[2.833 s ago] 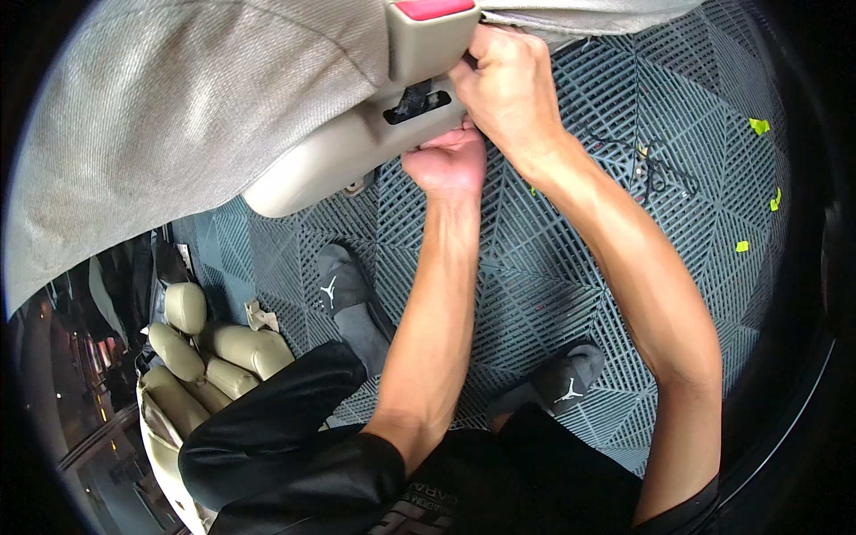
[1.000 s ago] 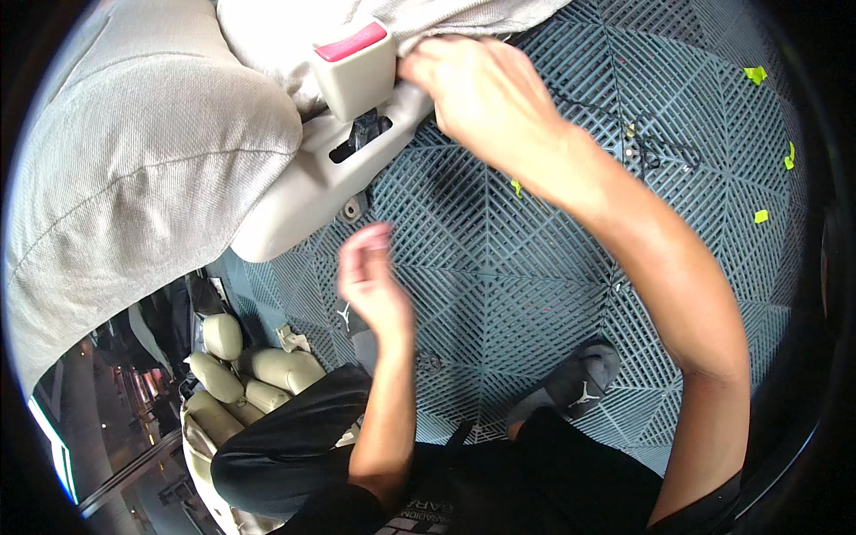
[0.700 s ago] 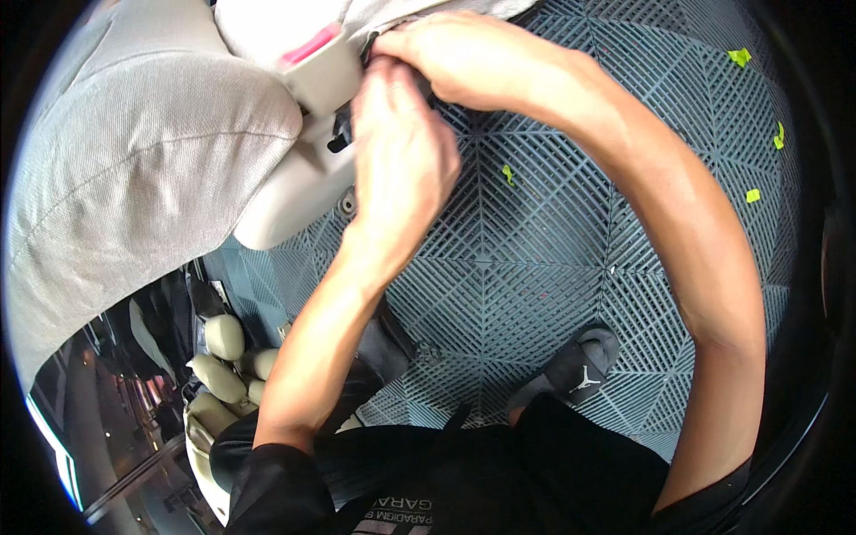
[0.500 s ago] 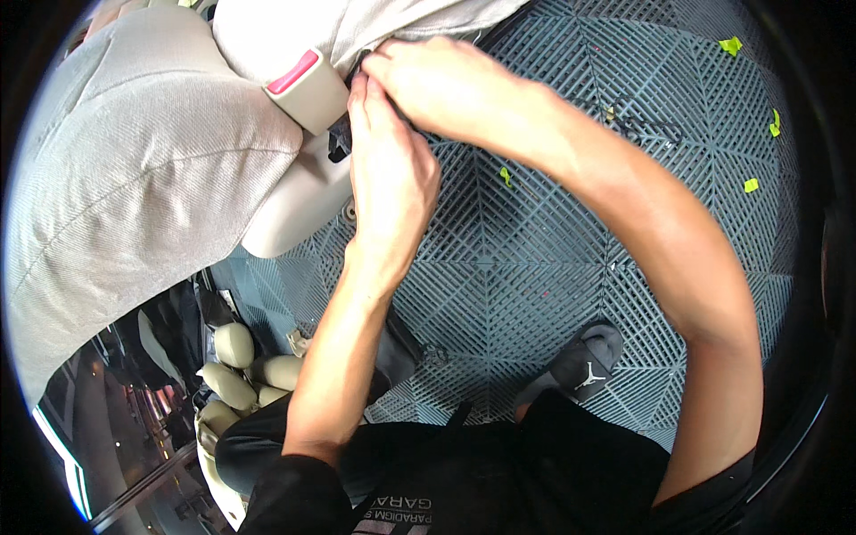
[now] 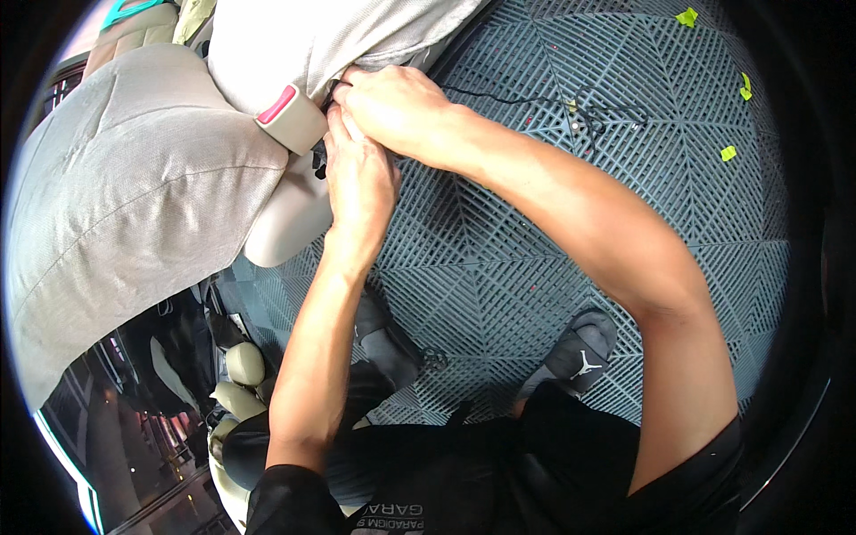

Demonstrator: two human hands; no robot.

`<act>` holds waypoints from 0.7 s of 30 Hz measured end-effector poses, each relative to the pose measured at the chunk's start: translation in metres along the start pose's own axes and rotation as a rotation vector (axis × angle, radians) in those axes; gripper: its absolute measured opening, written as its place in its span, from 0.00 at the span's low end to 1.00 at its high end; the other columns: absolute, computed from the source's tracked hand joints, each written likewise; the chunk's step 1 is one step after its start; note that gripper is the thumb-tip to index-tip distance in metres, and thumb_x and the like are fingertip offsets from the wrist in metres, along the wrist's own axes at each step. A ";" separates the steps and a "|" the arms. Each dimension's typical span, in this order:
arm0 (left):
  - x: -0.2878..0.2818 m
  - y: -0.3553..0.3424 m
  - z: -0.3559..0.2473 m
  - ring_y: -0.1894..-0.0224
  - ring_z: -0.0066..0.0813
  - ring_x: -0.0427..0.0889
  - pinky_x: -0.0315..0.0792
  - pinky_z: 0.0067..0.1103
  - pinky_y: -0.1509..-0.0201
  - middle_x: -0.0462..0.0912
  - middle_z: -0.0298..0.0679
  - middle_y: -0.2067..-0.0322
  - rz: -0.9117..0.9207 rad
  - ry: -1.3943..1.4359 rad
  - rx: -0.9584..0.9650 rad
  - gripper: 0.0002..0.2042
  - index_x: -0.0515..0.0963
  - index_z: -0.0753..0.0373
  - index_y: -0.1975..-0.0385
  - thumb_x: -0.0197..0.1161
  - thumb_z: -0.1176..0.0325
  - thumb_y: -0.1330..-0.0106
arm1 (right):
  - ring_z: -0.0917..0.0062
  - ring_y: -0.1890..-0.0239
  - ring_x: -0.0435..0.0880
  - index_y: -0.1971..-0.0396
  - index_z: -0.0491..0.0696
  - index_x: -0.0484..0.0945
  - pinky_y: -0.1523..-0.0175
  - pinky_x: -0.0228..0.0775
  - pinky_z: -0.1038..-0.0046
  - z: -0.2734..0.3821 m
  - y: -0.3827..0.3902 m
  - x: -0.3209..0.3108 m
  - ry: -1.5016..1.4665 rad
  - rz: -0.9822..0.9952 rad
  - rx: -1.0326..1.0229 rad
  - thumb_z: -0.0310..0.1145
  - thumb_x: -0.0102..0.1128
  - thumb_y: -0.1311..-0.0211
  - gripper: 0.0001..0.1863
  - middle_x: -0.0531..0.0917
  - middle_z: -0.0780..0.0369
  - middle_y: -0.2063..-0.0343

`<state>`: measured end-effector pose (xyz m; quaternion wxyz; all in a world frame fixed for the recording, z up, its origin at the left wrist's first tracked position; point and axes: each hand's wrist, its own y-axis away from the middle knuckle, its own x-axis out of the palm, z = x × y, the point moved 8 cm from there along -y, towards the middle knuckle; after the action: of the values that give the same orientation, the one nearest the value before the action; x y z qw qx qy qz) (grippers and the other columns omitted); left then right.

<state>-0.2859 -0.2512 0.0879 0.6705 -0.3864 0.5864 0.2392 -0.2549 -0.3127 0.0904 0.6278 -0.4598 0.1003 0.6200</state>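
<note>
Grey grid floor [image 5: 553, 267] lies below a beige car seat [image 5: 134, 205]; left hand [image 5: 359, 178] and right hand [image 5: 392, 107] meet beside its buckle [image 5: 290, 116], fingers curled, pinching fabric there, steadying each other's grip

Both hands at seat's side: left hand [image 5: 359, 174] & right hand [image 5: 392, 105] touching, fingers by beige buckle [image 5: 287, 116] w/ pink button, over grey grid floor [image 5: 535, 267].

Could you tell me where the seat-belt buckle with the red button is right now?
In the head view the buckle sits upper left of centre, against the grey seat cushion, just left of the left hand and right hand.
</note>
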 end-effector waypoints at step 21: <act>-0.016 -0.013 -0.001 0.56 0.54 0.79 0.76 0.35 0.56 0.74 0.62 0.58 -0.004 0.006 -0.148 0.21 0.64 0.79 0.51 0.59 0.74 0.43 | 0.56 0.64 0.81 0.63 0.41 0.79 0.61 0.73 0.65 -0.061 0.042 -0.016 -0.452 -0.361 0.279 0.34 0.54 0.38 0.11 0.81 0.50 0.69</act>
<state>-0.2793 -0.2577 0.1066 0.6390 -0.4366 0.5683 0.2795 -0.2673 -0.3742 0.0485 0.7910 -0.2305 -0.0409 0.5652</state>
